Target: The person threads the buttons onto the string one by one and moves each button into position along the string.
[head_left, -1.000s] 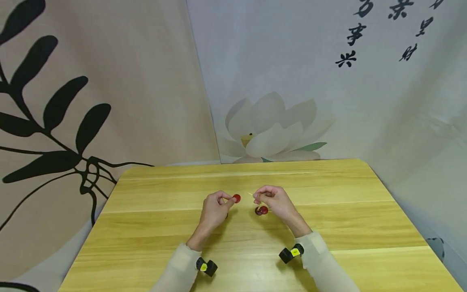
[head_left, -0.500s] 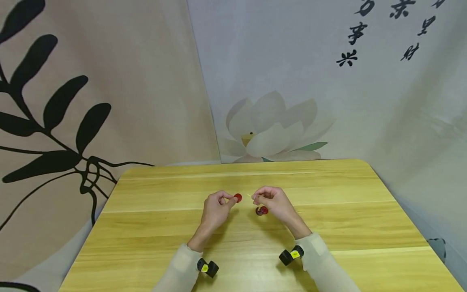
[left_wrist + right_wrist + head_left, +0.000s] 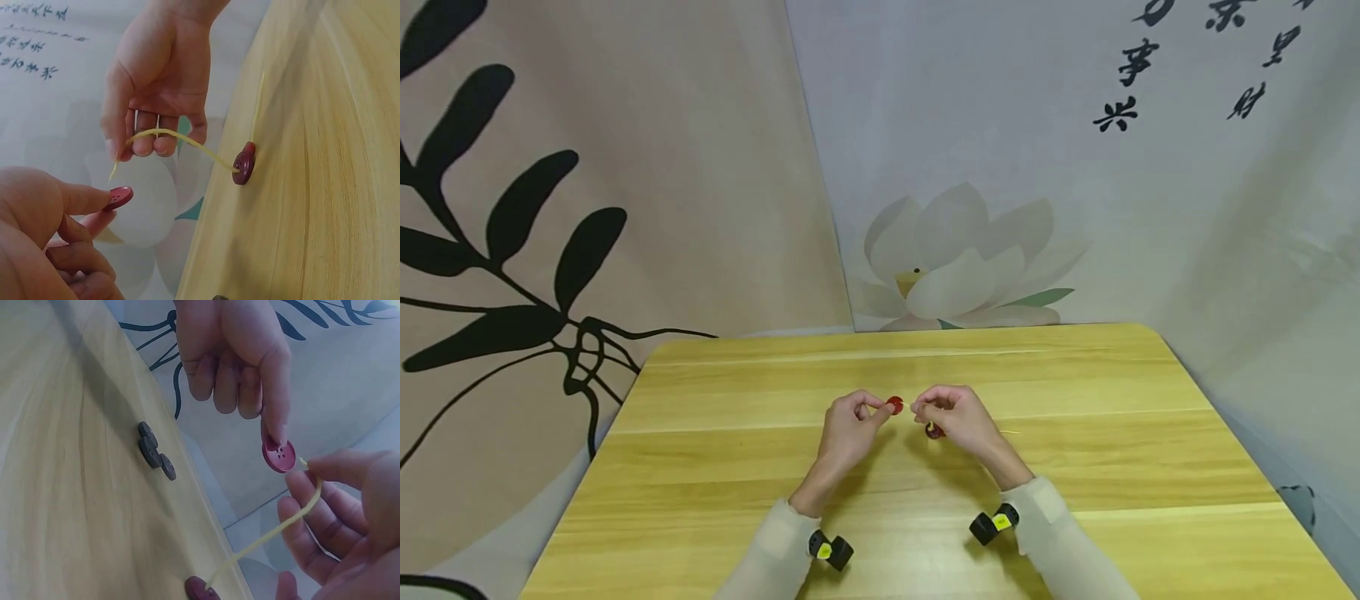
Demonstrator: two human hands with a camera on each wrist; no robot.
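My left hand (image 3: 880, 408) pinches a red four-hole button (image 3: 894, 405) between thumb and forefinger, just above the wooden table (image 3: 1075, 467). My right hand (image 3: 921, 408) pinches the free end of a thin yellow string (image 3: 181, 140). The string's tip sits right beside the held button (image 3: 279, 455). Lower down, the string runs through a second red button (image 3: 244, 164), which rests on the table beneath the right hand. The string's tail (image 3: 257, 106) lies on the wood beyond it.
A few dark buttons (image 3: 155, 452) lie in a small heap on the table near my left hand. Printed fabric backdrops hang close behind the table's far edge (image 3: 910, 333). A black camera is strapped to each wrist (image 3: 830, 550).
Both hands have drawn together: the left hand's button moved right and the right hand's string end moved left, so they now nearly touch. The threaded button slid slightly left.
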